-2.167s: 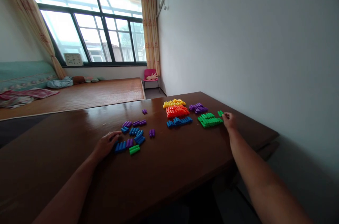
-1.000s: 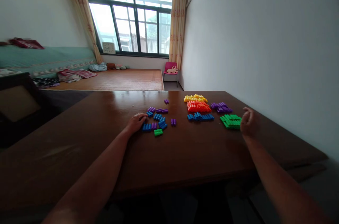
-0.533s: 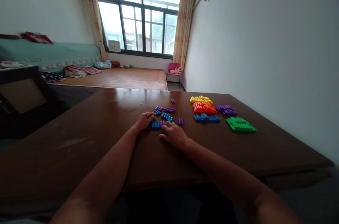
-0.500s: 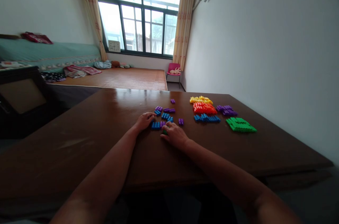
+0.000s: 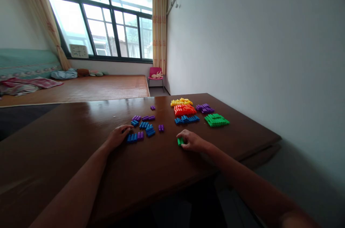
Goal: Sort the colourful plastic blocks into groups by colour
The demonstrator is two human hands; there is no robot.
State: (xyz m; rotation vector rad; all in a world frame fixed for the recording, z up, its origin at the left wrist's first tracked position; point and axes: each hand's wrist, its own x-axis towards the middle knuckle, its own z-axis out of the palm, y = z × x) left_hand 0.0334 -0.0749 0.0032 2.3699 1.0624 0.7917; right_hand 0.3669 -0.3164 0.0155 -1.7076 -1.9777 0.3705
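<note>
My right hand [image 5: 192, 141] has its thumb and fingers closed on green plastic blocks [image 5: 179, 142], low over the table's near middle. Resting to the left, my left hand [image 5: 119, 135] has its fingers stretched out, close to a row of blue blocks [image 5: 132, 138] with purple blocks [image 5: 140, 135] at its right end. Beyond that row lie more small blue blocks [image 5: 143, 125], a slanted blue cluster [image 5: 150, 130] and purple blocks [image 5: 148, 118]. A purple pair [image 5: 161, 128] sits between the two hands.
On the right of the brown table [image 5: 113, 181] are stacked yellow [image 5: 181, 102], red [image 5: 184, 109], blue [image 5: 187, 119], purple [image 5: 205, 108] and green [image 5: 216, 120] blocks. A white wall [image 5: 242, 48] runs along the right side. Behind stand a bed [image 5: 107, 86] and a pink chair [image 5: 155, 73].
My right hand has moved right, away from the blue and purple blocks, carrying the green blocks. My left hand stays beside the blue blocks. The view has turned to the right.
</note>
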